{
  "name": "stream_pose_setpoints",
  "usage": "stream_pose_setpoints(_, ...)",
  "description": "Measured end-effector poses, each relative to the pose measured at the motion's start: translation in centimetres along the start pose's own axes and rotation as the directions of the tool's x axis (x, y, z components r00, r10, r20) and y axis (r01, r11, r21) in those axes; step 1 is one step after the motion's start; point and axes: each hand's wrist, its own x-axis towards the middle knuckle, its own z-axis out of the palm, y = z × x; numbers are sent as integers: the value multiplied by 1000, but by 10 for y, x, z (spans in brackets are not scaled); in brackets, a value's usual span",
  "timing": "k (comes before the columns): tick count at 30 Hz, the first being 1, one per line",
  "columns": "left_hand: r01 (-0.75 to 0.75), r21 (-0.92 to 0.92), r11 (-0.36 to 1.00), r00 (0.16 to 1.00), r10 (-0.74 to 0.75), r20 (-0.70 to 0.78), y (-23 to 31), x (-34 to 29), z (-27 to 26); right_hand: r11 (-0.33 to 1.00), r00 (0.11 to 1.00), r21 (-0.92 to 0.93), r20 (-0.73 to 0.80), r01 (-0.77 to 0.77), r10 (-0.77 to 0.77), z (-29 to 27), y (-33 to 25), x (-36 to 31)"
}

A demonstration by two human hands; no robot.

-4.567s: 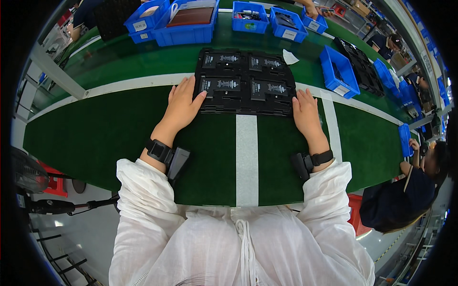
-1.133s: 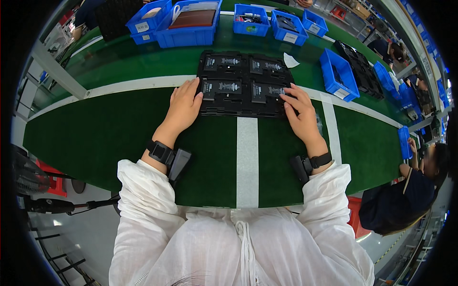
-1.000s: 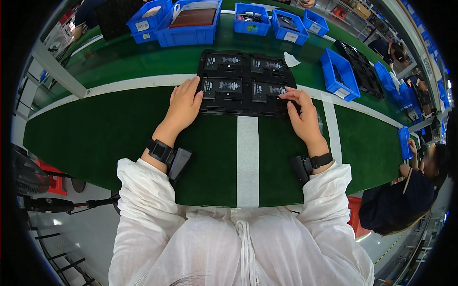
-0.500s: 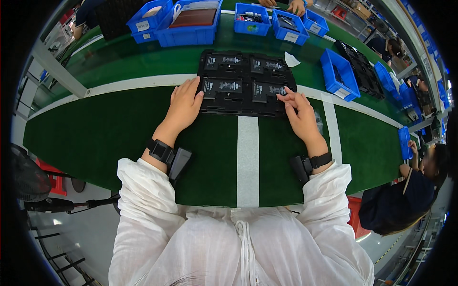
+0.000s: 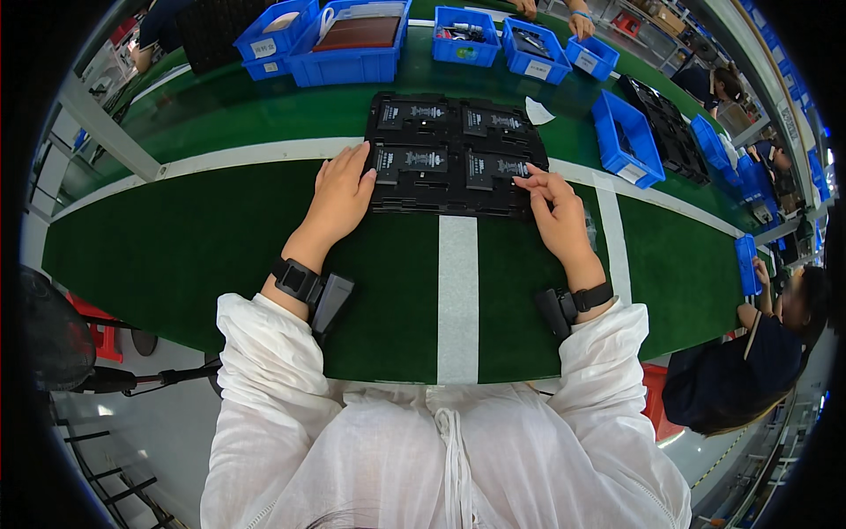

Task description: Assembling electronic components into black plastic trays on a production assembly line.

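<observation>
A black tray (image 5: 414,199) lies across the white strip of the green table, with several flat black batteries, white print on top, set in its pockets. My left hand (image 5: 339,191) rests against the tray's left edge. Its fingers are stretched out, and the thumb lies beside the near left battery (image 5: 411,160). At the tray's right side is my right hand (image 5: 559,207), its fingers loosely bent and apart. The fingertips are at the right end of the near right battery (image 5: 486,171); whether they press on it is hard to see.
Blue bins with small parts (image 5: 465,37) line the far side. A blue bin (image 5: 627,141) and stacked black trays (image 5: 663,123) stand to the right. A co-worker's hand (image 5: 581,25) reaches to a small blue bin (image 5: 592,58). Another person (image 5: 736,370) sits at the right.
The co-worker's hand has come to the small blue bin at the far right, which has shifted slightly nearer. My right hand has moved a little to the right; my left hand keeps its place.
</observation>
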Motion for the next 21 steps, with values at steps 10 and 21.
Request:
stream_pose_setpoints(10,-17,22,1000,999,18,-32,-1,-1,2,999,999,-4,-14,38,-38,-1,-2,1)
stream_pose_setpoints(21,10,9,1000,1000,-10,-5,0,0,0,1000,1000,6,11,7,-7,0,-3,3)
